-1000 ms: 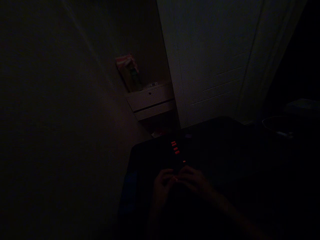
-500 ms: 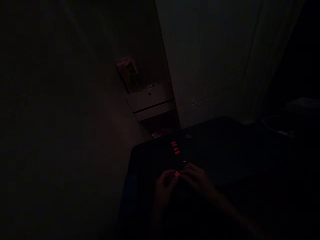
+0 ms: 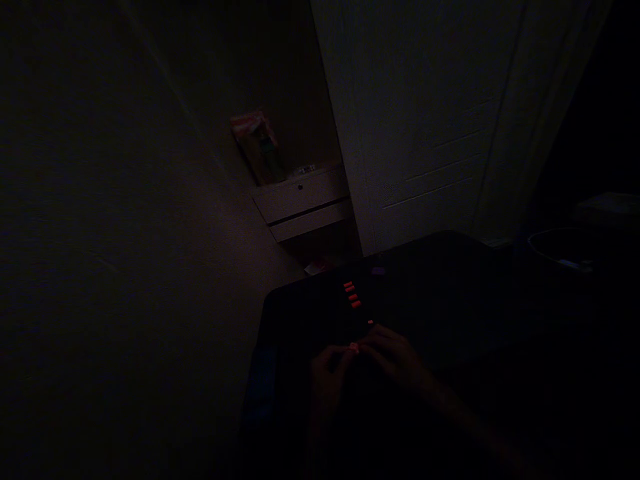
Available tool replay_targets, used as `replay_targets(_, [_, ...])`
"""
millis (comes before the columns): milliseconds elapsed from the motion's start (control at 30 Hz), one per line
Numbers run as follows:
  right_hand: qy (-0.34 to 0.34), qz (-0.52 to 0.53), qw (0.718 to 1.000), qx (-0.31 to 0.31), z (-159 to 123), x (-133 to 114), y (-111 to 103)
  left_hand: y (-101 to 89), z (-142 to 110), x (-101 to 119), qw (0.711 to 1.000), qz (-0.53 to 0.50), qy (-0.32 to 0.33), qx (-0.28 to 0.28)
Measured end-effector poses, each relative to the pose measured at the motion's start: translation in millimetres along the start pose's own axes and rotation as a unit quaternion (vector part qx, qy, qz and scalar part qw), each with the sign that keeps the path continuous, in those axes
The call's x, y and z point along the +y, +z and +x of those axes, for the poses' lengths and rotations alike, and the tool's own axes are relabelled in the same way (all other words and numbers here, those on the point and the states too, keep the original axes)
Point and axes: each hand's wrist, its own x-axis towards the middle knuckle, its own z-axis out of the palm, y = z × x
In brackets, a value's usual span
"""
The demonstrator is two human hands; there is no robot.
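Note:
The scene is very dark. Between the fingertips of both hands sits a small glowing red-pink piece, too dim to name its kind. My left hand pinches it from the left with thumb and forefinger. From the right, the bent fingers of my right hand close on the same piece. Just beyond the right fingers lies a tiny pale red bit. Farther off, several short orange-red pieces form a row on the dark table.
A small purple block lies near the table's far edge. At the left edge is a dark blue item. Behind stand a drawer unit with a colourful packet on top and a pale door-like panel. A white cable curves at right.
Both hands stay nearly in place around the small piece, which appears slightly turned between the fingertips. The left fingers look a little closer together. The row of pieces is unchanged.

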Motion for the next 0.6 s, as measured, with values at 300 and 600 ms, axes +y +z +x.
replay_targets(300, [-0.007, -0.020, 0.999, -0.044, -2.4, 1.5, 0.9, -3.9, -1.5, 0.7, 0.999, 0.023, 0.026, -0.016])
replay_targets(600, [0.004, -0.036, 0.999, -0.038, -0.2, -4.2, -1.2, 0.0, 0.2, 6.7, 1.000, 0.003, 0.015, -0.019])
